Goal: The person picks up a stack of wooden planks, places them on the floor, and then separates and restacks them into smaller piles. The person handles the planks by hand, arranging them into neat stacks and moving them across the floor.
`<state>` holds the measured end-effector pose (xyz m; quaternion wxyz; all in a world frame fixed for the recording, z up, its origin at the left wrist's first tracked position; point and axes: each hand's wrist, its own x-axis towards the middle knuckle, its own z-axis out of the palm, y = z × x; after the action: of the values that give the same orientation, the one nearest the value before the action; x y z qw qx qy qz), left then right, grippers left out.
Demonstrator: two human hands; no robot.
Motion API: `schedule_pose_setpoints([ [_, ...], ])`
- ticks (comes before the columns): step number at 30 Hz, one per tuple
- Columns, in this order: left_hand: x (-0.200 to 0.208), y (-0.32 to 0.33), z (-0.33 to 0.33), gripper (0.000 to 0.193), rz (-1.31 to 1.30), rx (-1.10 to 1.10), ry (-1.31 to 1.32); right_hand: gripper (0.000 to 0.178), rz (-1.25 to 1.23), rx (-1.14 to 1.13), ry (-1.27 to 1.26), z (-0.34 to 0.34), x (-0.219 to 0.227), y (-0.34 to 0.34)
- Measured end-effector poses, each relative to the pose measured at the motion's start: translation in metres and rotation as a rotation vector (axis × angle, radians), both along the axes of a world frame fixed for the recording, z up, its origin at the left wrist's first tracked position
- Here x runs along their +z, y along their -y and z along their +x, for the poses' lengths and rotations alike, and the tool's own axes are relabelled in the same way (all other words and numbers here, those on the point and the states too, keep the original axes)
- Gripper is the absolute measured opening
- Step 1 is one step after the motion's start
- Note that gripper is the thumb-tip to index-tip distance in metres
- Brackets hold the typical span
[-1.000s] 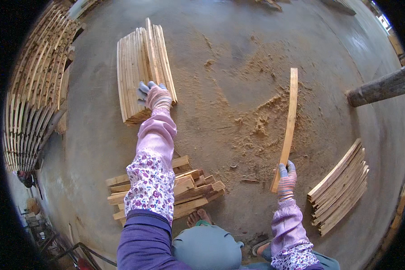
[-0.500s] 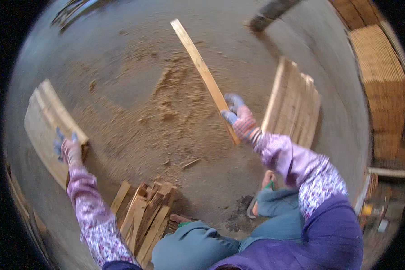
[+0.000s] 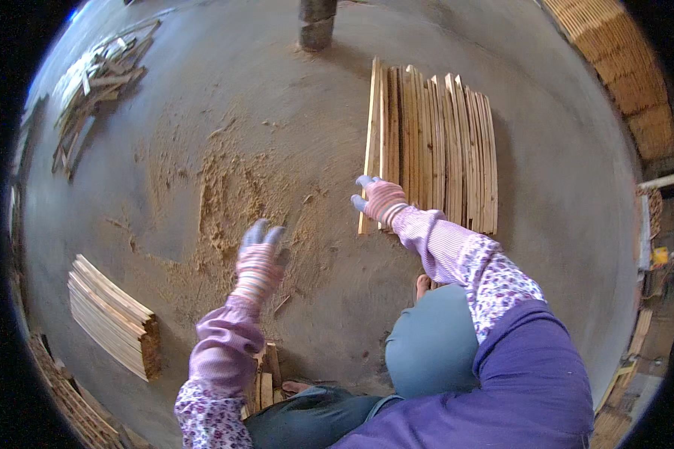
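Observation:
My right hand point(image 3: 386, 200), in a striped glove with grey fingertips, grips a long wooden strip point(image 3: 371, 120) near its lower end. This strip lies along the left side of a row of similar wooden strips point(image 3: 442, 150), roughly parallel to them. In a matching glove, my left hand point(image 3: 259, 262) hovers over the floor near the scattered sawdust, fingers apart and nothing in them. To its lower left sits a neat stack of wooden strips point(image 3: 108, 314). Short wood pieces point(image 3: 268, 378) lie by my foot, partly covered by my left arm and leg.
Sawdust point(image 3: 228, 202) is spread over the concrete floor point(image 3: 202, 82). A loose heap of wood scraps point(image 3: 105, 78) lies at far left, and a dark post point(image 3: 317, 26) rises at the far middle. Tall stacked wood point(image 3: 629, 75) lines the right edge.
My right hand has brought the strip from mid-air to the left side of the right-hand row. My left hand has left the left stack and moved toward the middle. The view has turned.

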<state>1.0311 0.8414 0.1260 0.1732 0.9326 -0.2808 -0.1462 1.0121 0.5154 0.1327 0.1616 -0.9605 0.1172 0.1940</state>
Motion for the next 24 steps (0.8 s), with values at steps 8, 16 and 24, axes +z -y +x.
schedule_pose_setpoints([
  [8,-0.069,0.167,-0.021,0.061,-0.13,0.091,-0.439,0.035,0.341,-0.295,0.165,-0.036,-0.031,0.077],
  [16,-0.097,0.284,-0.043,0.066,-0.139,0.205,-0.415,0.042,0.617,-0.888,-0.19,-0.232,-0.065,0.141],
  [24,-0.101,0.275,-0.021,0.061,-0.066,0.345,-0.299,0.067,0.673,-0.734,-0.249,-0.177,-0.062,0.098],
])
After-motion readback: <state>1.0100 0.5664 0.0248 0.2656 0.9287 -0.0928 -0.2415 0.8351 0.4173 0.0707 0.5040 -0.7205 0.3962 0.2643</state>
